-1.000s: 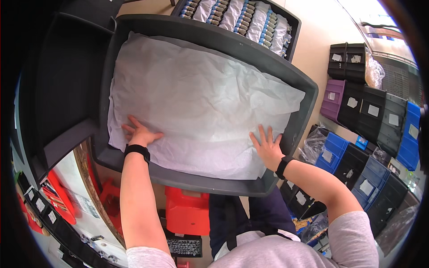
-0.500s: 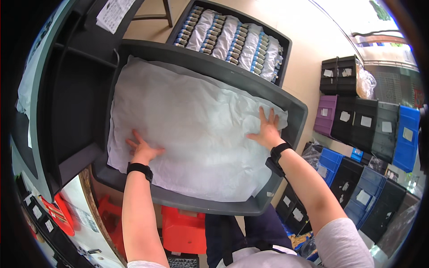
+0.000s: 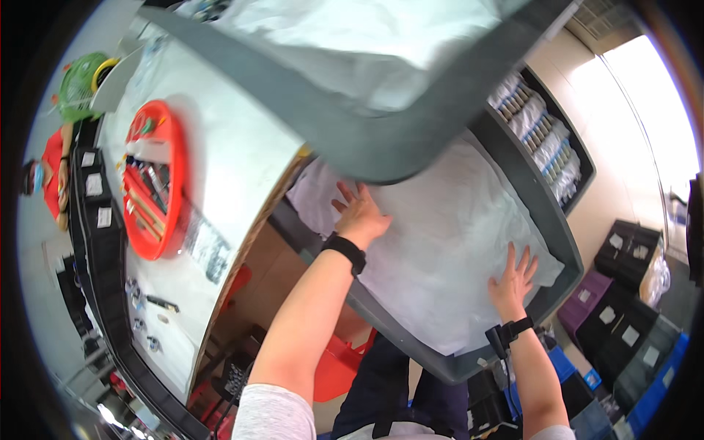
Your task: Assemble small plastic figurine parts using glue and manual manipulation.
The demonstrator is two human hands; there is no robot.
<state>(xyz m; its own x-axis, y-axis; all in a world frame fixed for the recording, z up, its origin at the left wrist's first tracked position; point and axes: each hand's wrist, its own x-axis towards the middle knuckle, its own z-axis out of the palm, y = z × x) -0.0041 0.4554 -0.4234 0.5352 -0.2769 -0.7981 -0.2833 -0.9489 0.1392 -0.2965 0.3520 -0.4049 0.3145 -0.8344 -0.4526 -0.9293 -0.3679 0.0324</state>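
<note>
A white sheet (image 3: 447,242), lightly creased, covers what lies inside a grey plastic tote (image 3: 400,345) in front of me. My left hand (image 3: 364,218) rests on the sheet's left part with its fingers spread. Toward the right end of the same sheet, my right hand (image 3: 513,284) lies with fingers apart. Neither hand grips anything. A second grey tote (image 3: 367,139), close to the camera, hides the far left part of the first and also has white sheeting (image 3: 337,44) in it.
On the white table (image 3: 220,139) at left stands a red tray (image 3: 180,191) with tools. A black crate (image 3: 568,209) with rows of small parts and white strips sits at upper right. Several bins (image 3: 623,268) stand at right. A person in red (image 3: 53,172) is at far left.
My view has turned left, bringing the table, red tray and second tote's near corner into sight. Both hands stay spread on the sheet.
</note>
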